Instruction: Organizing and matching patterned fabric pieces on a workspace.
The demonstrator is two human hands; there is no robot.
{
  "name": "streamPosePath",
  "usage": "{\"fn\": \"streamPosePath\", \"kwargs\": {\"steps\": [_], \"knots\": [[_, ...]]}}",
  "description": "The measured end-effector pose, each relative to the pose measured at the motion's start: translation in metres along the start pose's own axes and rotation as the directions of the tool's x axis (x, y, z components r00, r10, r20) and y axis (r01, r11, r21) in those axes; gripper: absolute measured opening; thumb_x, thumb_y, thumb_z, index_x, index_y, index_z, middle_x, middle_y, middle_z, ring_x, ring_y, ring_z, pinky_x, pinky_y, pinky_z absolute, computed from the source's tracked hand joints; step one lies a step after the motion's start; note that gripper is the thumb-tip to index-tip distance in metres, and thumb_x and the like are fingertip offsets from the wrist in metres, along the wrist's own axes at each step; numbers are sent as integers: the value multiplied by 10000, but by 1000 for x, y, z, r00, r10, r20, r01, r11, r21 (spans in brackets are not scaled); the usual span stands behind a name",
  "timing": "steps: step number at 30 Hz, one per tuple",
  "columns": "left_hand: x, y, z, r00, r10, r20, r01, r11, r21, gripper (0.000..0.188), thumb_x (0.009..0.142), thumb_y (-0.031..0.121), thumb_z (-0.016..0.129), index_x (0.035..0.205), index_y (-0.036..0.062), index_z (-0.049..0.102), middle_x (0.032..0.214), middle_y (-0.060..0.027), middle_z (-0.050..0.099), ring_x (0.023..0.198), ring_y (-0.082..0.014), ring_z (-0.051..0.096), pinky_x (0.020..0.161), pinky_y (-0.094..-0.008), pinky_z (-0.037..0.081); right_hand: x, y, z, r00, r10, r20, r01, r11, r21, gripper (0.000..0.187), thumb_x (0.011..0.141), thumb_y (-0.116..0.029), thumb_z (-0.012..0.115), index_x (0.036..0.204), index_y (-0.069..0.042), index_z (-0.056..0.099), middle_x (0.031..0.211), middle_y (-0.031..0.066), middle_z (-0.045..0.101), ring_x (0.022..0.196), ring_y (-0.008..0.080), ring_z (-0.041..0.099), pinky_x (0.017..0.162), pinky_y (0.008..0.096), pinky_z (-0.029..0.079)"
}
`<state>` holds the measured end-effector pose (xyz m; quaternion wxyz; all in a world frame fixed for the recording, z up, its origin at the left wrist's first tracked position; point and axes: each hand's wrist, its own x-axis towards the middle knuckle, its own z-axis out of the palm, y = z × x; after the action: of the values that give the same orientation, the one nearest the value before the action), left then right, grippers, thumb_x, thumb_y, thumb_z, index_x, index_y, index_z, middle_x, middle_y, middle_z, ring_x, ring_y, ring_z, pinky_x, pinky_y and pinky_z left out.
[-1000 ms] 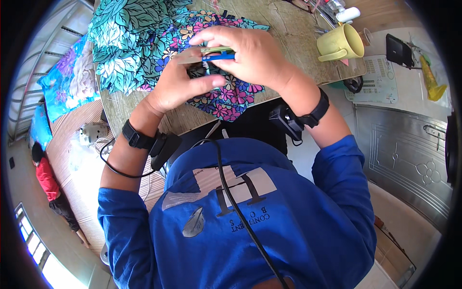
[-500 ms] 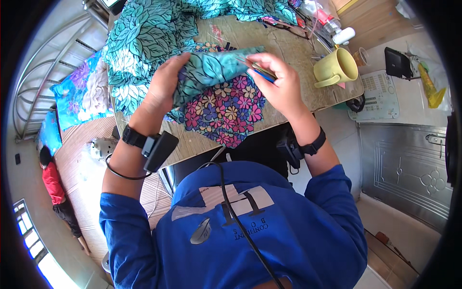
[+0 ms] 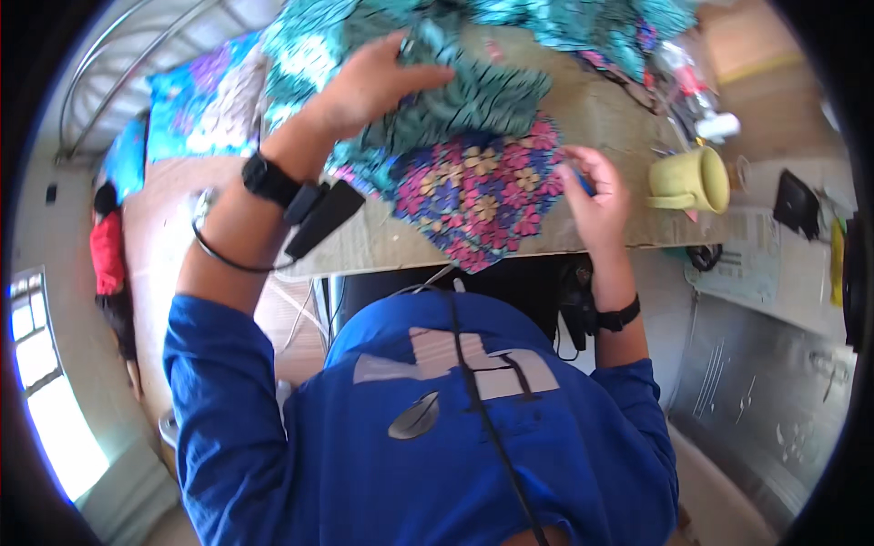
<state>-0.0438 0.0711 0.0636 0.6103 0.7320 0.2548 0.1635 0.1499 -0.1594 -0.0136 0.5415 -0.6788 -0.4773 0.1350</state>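
My left hand is over the teal leaf-print cloth, thumb and fingers spread apart. Bunched folds of that cloth lie under and beside it, blurred by motion. Below them a floral cloth in pink, purple and cream hangs with its pointed corner over the table's near edge. Beside its right edge my right hand is closed around small thread snips; only a blue bit of them shows, the rest hidden in the fingers.
A yellow mug stands on the wooden table at the right. A clear bottle and a white one lie behind it. More teal cloth is piled at the back. At far left a person in red is on the floor.
My left hand has let go of the bunched teal cloth and moved up and away. The right hand, with the snips, has come off the cloth and moved right and nearer. The view has shifted.
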Motion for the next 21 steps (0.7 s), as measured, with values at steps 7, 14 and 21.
{"fn": "streamPosePath", "kwargs": {"steps": [7, 14, 21], "knots": [[-60, 34, -104, 962, -7, -271, -82, 945, -316, 198, 927, 156, 602, 986, -20, 669, 848, -96, 702, 717, -182, 678, 656, -296, 563, -7, 14, 1, 995, 81, 60, -85, 995, 59, 250, 873, -35, 667, 1113, 22, 626, 992, 61, 670, 856, 88, 616, 769, 228, 494], [-129, 31, -164, 871, 17, -492, -56, 996, -65, 176, 918, 137, 604, 974, -20, 661, 815, -80, 686, 660, -154, 647, 628, -286, 546, -11, 21, -4, 992, 116, 48, -114, 992, -49, 299, 888, -41, 654, 1171, 31, 588, 1043, 77, 651, 947, 114, 607, 846, 256, 488], [-125, 69, -156, 953, -16, -301, 17, 1000, -1, 185, 930, 129, 603, 1069, 7, 600, 923, -53, 675, 811, -119, 648, 732, -265, 535, -10, -6, 10, 999, 12, 48, -9, 998, -58, 239, 828, -43, 696, 1062, -10, 661, 981, 86, 703, 893, 146, 661, 790, 288, 519]]}}
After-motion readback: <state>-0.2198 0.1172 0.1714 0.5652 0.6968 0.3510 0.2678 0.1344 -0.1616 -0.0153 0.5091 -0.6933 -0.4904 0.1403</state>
